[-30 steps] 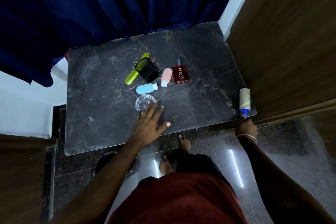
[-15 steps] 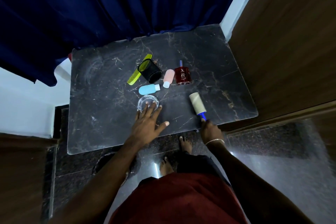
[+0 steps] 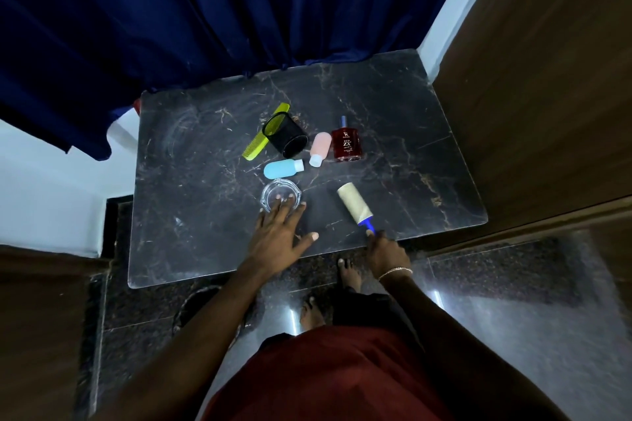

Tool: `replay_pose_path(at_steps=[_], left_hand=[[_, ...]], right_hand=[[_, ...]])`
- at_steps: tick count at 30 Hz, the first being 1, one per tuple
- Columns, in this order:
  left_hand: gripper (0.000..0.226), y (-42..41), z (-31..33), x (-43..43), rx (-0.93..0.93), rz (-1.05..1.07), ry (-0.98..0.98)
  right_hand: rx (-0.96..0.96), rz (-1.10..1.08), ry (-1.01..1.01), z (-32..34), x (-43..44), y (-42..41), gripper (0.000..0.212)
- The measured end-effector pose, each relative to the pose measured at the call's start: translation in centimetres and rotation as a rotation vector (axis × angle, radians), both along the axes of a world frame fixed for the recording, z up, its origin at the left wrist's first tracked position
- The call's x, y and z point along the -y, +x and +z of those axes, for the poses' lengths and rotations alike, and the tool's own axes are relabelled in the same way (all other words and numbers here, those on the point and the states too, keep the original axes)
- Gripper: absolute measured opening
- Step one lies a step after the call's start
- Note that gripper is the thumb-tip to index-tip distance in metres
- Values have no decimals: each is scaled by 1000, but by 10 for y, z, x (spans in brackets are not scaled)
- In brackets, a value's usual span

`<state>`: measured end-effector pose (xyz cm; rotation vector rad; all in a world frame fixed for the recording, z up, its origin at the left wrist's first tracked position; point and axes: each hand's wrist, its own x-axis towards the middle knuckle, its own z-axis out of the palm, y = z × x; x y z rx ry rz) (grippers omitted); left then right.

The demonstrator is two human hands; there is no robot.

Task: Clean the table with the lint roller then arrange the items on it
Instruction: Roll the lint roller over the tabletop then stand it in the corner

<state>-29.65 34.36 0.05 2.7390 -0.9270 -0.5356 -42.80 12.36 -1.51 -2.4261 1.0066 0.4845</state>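
A lint roller [image 3: 354, 203] with a beige roll and blue handle lies on the dark marble table [image 3: 191, 222], near the front edge. My right hand [image 3: 386, 251] grips its handle from below the edge. My left hand [image 3: 282, 232] rests flat on the table with fingers spread, fingertips on a clear glass dish [image 3: 280, 196]. Behind it lie a blue bottle [image 3: 283, 168], a pink bottle [image 3: 319, 149], a red perfume bottle [image 3: 347, 143], a tipped black mesh cup [image 3: 285, 135] and a yellow-green comb [image 3: 265, 133].
A dark blue curtain [image 3: 205, 10] hangs behind the table. A brown wooden panel [image 3: 547, 79] stands along the right side. White wall shows at the left. Glossy dark floor and my bare feet lie below the front edge.
My right hand has carried the lint roller from the table's right front corner leftward to the middle front. My left hand has slid slightly forward onto the glass dish.
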Motion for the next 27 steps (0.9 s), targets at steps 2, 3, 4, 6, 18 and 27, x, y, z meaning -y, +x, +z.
replay_pose_path(at_steps=[2, 3, 4, 6, 18, 27], left_hand=[[88, 2, 4, 0, 4, -5, -3], [87, 3, 6, 0, 8, -5, -7], [86, 4, 7, 0, 13, -3, -11], [84, 5, 9, -1, 17, 6, -14], [84, 20, 26, 14, 91, -60, -47], [81, 44, 72, 44, 285, -193, -127]], right_hand=[[10, -64, 20, 2, 13, 2, 50], [16, -93, 25, 3, 20, 3, 50], [24, -122, 27, 5, 26, 3, 50], [44, -175, 28, 7, 39, 2, 50], [265, -154, 13, 36, 33, 13, 48], [354, 208, -27, 93, 5, 43, 46]])
